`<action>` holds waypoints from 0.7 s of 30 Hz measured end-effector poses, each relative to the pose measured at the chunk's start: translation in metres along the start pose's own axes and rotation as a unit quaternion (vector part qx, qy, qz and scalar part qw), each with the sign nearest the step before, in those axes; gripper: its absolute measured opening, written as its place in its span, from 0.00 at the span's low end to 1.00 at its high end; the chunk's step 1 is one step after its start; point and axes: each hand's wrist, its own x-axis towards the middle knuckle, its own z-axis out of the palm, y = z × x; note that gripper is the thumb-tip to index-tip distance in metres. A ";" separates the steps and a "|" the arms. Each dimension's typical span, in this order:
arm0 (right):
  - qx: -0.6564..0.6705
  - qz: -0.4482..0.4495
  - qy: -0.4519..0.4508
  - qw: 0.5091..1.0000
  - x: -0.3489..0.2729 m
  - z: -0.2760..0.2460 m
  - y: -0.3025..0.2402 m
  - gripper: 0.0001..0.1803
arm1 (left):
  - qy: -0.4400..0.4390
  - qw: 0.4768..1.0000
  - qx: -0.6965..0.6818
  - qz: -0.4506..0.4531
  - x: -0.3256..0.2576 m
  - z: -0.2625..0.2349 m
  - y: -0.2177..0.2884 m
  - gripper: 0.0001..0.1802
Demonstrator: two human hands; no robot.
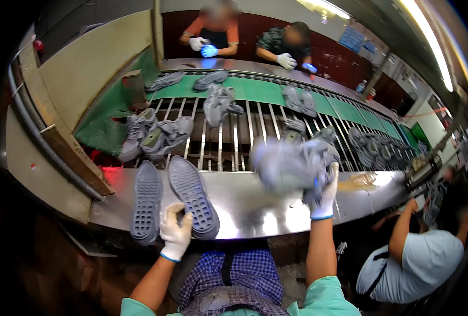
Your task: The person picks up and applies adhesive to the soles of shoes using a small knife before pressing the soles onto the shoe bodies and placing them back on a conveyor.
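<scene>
Two grey shoe soles lie on the near metal ledge, their gridded insides facing up: a left sole [146, 203] and a right sole [194, 197]. Between their near ends is my left hand [176, 231], in a white glove. Its fingers are loosely curled with a gap to the thumb, close to the right sole's edge, and nothing shows in them. My right hand [326, 195], also gloved, grips a grey shoe [289, 166] above the ledge. That shoe is smeared by motion and covers part of the fingers; whether a second shoe is with it I cannot tell.
Beyond the metal ledge [239, 195] runs a rack of metal bars bearing grey shoe uppers [170, 134] and more shoes at right [376, 147]. A green belt [255, 94] carries soles. Two gloved people work across it; another person [413, 263] sits at right. A board wall [97, 68] stands left.
</scene>
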 end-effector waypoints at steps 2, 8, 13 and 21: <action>-0.005 -0.036 -0.023 0.999 -0.045 0.025 0.013 0.35 | 0.021 1.000 -0.007 0.002 -0.001 -0.007 -0.009 0.22; 0.127 0.173 0.031 0.976 -0.202 -0.027 0.085 0.39 | -0.061 0.982 -0.001 0.181 -0.022 -0.003 0.088 0.30; 0.325 0.209 -0.010 0.922 -0.209 -0.015 0.099 0.45 | -0.356 0.911 -0.183 -0.101 -0.085 0.017 0.115 0.45; 0.154 0.466 0.008 0.871 -0.283 -0.117 0.174 0.50 | -0.419 0.864 -0.190 -0.203 -0.056 0.088 0.115 0.47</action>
